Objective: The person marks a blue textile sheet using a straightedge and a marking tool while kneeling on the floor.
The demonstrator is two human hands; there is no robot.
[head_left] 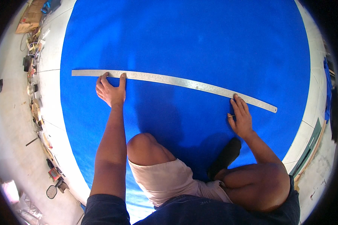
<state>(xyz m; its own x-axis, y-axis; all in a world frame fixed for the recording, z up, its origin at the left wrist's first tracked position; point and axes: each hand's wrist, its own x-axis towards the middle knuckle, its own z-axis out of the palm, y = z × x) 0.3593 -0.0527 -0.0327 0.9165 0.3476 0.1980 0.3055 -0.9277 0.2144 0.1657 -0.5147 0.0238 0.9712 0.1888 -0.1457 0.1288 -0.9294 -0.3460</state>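
The left hand (111,92) is resting wide open, thumb and finger touching the long silver ruler (169,79) with tiny marks, which is lying across the blue sheet (187,33). Letters (205,202) are showing on the dark shirt (187,213). The right hand (242,119) is touching the ruler's right part, fingers together, thumb out.
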